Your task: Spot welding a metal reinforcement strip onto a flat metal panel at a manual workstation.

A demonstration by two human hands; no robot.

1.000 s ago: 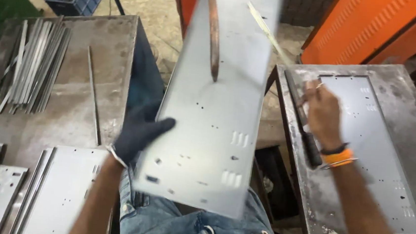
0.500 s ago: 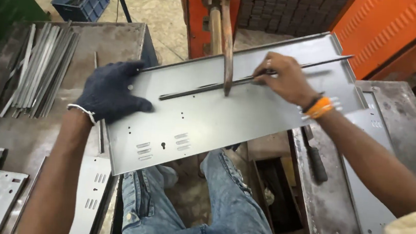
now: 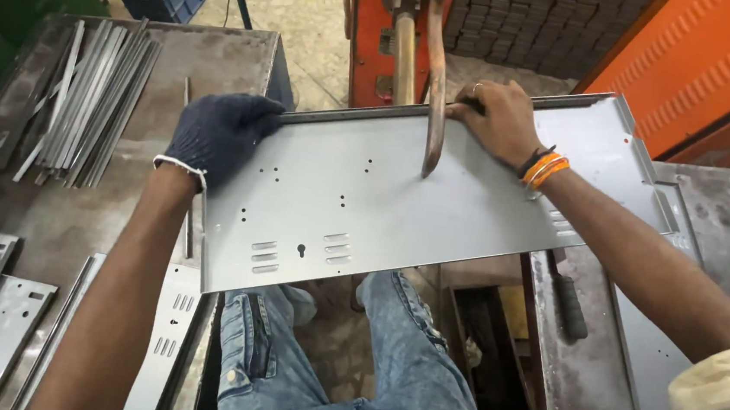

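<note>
Grey sheet-metal panel [image 3: 400, 199] lies level across centre frame, spanning the gap above the knees. A thin metal strip [image 3: 363, 116] sits along its far edge beneath the copper welding electrode [image 3: 436, 89]. Gloved left hand [image 3: 219, 133] grasps the panel's upper-left corner; bare right hand [image 3: 493, 120] presses the strip down. Keep the strip flush, fingers clear of the electrode.

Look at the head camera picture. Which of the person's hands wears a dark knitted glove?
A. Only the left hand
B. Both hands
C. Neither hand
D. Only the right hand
A: the left hand wears a dark glove on the corner of the grey metal panel, while the right hand is bare, with orange bands at the wrist.
</note>
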